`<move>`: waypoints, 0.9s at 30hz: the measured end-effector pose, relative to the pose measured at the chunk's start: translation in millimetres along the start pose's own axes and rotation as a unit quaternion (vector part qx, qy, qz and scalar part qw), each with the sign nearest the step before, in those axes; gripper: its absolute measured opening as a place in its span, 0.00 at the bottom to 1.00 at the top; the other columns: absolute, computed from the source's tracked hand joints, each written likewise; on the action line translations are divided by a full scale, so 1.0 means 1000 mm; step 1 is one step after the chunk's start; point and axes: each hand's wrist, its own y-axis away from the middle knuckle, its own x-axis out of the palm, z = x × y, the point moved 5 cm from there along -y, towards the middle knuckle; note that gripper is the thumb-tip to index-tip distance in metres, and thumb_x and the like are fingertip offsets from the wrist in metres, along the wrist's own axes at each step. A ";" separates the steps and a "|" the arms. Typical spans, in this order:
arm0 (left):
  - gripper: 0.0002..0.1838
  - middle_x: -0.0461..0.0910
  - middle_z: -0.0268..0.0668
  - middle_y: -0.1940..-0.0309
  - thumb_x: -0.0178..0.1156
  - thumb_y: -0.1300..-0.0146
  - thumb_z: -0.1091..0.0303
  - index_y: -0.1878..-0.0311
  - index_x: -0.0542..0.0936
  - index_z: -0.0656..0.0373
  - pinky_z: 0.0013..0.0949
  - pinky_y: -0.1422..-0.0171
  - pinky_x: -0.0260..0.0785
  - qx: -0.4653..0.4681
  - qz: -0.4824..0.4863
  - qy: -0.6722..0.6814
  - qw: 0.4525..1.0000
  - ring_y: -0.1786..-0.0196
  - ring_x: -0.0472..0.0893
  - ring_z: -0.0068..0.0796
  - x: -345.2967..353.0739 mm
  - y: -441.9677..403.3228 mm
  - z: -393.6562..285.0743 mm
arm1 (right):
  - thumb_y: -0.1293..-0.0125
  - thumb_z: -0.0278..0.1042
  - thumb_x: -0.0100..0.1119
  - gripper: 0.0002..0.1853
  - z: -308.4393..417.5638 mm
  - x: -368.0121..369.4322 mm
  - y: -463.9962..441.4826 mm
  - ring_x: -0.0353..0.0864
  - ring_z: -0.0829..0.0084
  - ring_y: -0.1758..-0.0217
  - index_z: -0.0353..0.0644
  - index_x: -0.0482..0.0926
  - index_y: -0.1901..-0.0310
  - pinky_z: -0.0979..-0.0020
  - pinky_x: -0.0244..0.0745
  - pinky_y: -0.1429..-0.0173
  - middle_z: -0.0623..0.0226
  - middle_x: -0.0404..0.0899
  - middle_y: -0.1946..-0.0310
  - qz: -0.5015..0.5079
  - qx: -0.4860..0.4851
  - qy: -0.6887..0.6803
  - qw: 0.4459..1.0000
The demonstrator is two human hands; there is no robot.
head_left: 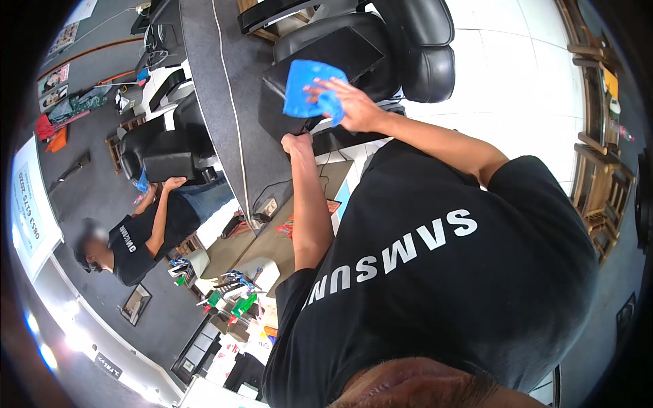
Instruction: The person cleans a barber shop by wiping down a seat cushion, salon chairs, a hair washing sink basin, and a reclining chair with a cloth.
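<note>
At the upper centre of the frame, the left grip [297, 141] clasped a black boxy block [357, 51] low down, apparently steadying it while the splayed right grip [350, 105] pressed a thin blue cloth [298, 87] over it.

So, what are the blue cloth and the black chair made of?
The blue cloth seems a soft, matte fabric, perhaps microfibre: it bunches at the right hand. The black chair looks like smooth leather or vinyl, given its shiny padding.
</note>
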 end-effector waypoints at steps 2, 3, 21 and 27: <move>0.27 0.78 0.46 0.34 0.36 0.21 0.58 0.32 0.76 0.61 0.59 0.35 0.78 0.057 -0.089 0.007 0.994 0.33 0.79 0.50 0.008 0.021 0.000 | 0.23 0.41 0.54 0.21 -0.053 -0.002 0.011 0.70 0.54 0.26 0.41 0.78 0.36 0.56 0.62 0.24 0.58 0.74 0.30 -0.107 0.076 0.038 0.991; 0.25 0.80 0.45 0.37 0.38 0.22 0.60 0.35 0.78 0.62 0.57 0.37 0.80 0.072 -0.131 0.011 0.989 0.36 0.81 0.48 0.011 0.033 0.001 | 0.21 0.44 0.52 0.21 -0.082 -0.006 0.019 0.74 0.52 0.32 0.40 0.78 0.37 0.55 0.65 0.28 0.53 0.78 0.37 -0.165 0.173 -0.005 0.971; 0.20 0.86 0.42 0.45 0.43 0.24 0.65 0.45 0.84 0.61 0.46 0.51 0.85 0.077 -0.188 0.041 0.978 0.47 0.87 0.44 -0.013 0.001 -0.007 | 0.30 0.46 0.61 0.24 -0.052 -0.001 -0.061 0.78 0.45 0.37 0.41 0.78 0.38 0.49 0.73 0.33 0.47 0.80 0.41 -0.125 0.129 0.054 0.982; 0.20 0.86 0.43 0.45 0.43 0.25 0.67 0.45 0.84 0.63 0.50 0.48 0.85 0.124 -0.177 -0.007 0.976 0.48 0.87 0.47 0.004 0.022 -0.004 | 0.29 0.60 0.52 0.32 -0.221 -0.032 -0.023 0.77 0.47 0.32 0.41 0.79 0.37 0.52 0.69 0.27 0.46 0.79 0.36 -0.148 0.581 0.091 0.795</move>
